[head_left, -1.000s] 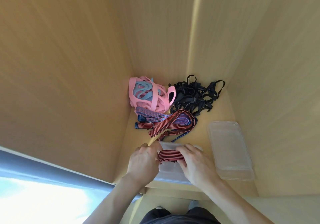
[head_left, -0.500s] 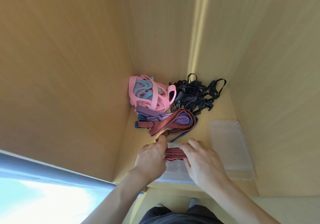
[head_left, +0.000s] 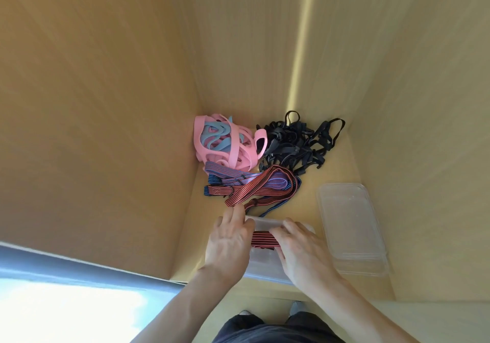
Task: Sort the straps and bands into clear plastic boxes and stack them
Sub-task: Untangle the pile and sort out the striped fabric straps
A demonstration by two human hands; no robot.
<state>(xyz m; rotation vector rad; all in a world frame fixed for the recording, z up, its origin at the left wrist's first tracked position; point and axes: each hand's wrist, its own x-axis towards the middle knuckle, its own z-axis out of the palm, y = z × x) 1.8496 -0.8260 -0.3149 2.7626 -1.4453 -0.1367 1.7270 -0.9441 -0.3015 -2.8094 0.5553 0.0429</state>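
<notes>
Left hand (head_left: 230, 239) at 7 o'clock of the shelf (head_left: 313, 204), fingers curled on the left end of a folded red striped strap (head_left: 263, 239); right hand (head_left: 302, 250) pinches its right end, both over the open clear box (head_left: 261, 265) at 6 o'clock. Strap looks soft, light, springy, likely to unfold, so hold both ends flat. Pink and blue bands (head_left: 225, 143) at 11 o'clock, striped straps (head_left: 254, 186) at centre, black straps (head_left: 297, 143) at 1 o'clock, stacked lids (head_left: 350, 226) at 4 o'clock.

Left hand (head_left: 230, 242) and right hand (head_left: 302, 252) side by side, fingers curled, forearms converging
</notes>
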